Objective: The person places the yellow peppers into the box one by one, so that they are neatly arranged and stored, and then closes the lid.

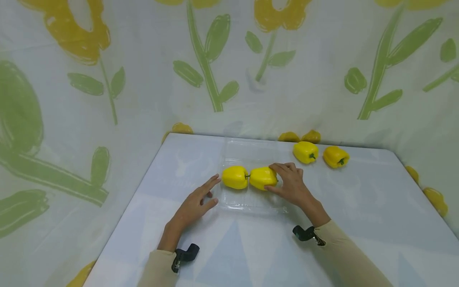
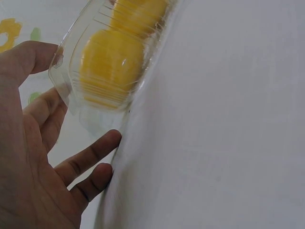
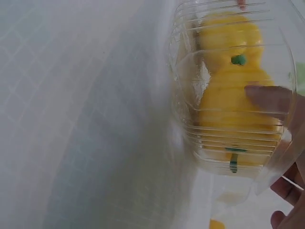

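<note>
Two yellow bell peppers lie side by side in a clear plastic clamshell box, the left pepper (image 1: pixel 234 177) and the right pepper (image 1: pixel 263 178). The box (image 1: pixel 236 203) has its transparent lid (image 1: pixel 251 149) folded back on the far side. My right hand (image 1: pixel 291 185) grips the right pepper between thumb and fingers; the right wrist view shows the thumb (image 3: pixel 269 99) inside the box, against the pepper. Beside the left wall, my left hand (image 1: pixel 193 205) has its fingers extended and spread, with fingertips right at the box's rim (image 2: pixel 53 71).
Two more yellow bell peppers, one (image 1: pixel 305 152) and a deeper-toned one (image 1: pixel 335 156), lie behind and right of the box. The white table (image 1: pixel 340 207) meets a flower-printed cloth (image 1: pixel 143 79) at the back and sides.
</note>
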A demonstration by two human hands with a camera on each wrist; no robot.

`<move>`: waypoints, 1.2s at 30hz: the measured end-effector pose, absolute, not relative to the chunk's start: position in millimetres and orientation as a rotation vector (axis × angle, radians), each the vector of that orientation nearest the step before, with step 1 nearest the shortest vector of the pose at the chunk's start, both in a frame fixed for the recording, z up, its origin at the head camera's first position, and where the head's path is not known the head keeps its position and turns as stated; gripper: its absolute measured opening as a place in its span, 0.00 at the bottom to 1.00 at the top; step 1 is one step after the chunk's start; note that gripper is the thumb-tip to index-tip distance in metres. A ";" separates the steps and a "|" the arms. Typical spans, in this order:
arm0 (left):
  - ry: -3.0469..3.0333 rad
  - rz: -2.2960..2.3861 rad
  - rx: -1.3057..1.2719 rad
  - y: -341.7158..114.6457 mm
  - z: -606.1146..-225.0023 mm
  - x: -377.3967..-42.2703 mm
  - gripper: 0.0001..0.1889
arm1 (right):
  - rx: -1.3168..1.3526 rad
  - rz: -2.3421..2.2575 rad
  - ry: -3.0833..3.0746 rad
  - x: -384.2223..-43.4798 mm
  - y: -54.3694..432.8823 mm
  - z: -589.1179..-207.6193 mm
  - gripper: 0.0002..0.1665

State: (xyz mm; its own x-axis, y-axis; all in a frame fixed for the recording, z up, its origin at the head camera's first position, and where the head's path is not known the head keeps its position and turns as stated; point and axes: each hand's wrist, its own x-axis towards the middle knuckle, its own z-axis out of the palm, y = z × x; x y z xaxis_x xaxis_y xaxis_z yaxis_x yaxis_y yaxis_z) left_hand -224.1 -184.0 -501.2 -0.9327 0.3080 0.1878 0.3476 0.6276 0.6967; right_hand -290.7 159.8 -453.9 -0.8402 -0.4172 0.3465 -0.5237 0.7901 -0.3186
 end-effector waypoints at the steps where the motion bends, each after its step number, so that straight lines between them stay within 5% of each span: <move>1: -2.786 -1.215 -0.565 -183.8 -501.2 -223.6 0.34 | 0.728 0.602 -2.731 -290.1 160.1 -453.8 0.43; 36: -2.755 -1.200 -0.617 -197.2 -502.2 -219.3 0.34 | 0.355 0.671 -2.755 -288.8 223.3 -433.2 0.37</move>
State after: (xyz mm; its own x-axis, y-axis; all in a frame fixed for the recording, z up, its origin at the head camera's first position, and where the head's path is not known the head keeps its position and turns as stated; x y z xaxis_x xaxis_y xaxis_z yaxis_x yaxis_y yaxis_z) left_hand -219.3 -197.2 -502.2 -0.9165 0.3321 0.2231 0.3896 0.6137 0.6868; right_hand -288.8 223.3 -433.2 -0.9296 -0.1687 0.3277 -0.3005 0.8618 -0.4086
